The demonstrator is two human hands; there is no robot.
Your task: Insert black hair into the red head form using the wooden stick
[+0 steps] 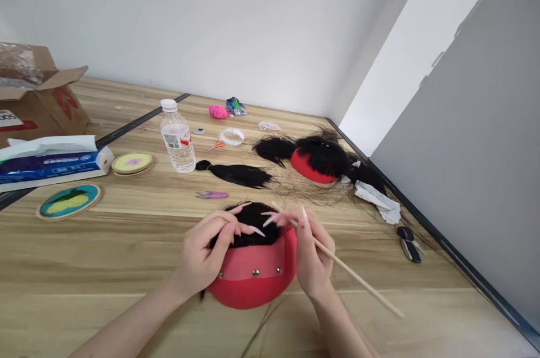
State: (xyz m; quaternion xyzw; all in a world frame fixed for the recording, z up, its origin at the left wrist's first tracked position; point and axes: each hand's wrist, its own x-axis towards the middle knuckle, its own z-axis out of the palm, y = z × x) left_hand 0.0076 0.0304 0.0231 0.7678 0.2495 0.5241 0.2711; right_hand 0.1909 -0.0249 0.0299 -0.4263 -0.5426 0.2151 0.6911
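Observation:
A red dome-shaped form (252, 294) lies on the table in front of me, with a pinkish band held by several silver pins along its side. Black hair (248, 230) covers its upper part. My left hand (211, 243) rests on the left of the form, thumb and index finger pinched together at the hair. On the right, my right hand (311, 245) is closed around a thin wooden stick (358, 280), which slants down to the lower right. The stick's upper tip reaches over the hair; its end is hard to make out.
Beyond the form lie purple thread snips (212, 195) and a tied black hair bundle (236, 175). A water bottle (177, 139) stands behind. Another red form (310, 167) with hair is at the back right. Embroidery hoops (70, 201), a tissue pack (54, 164) and a carton (46, 105) sit left.

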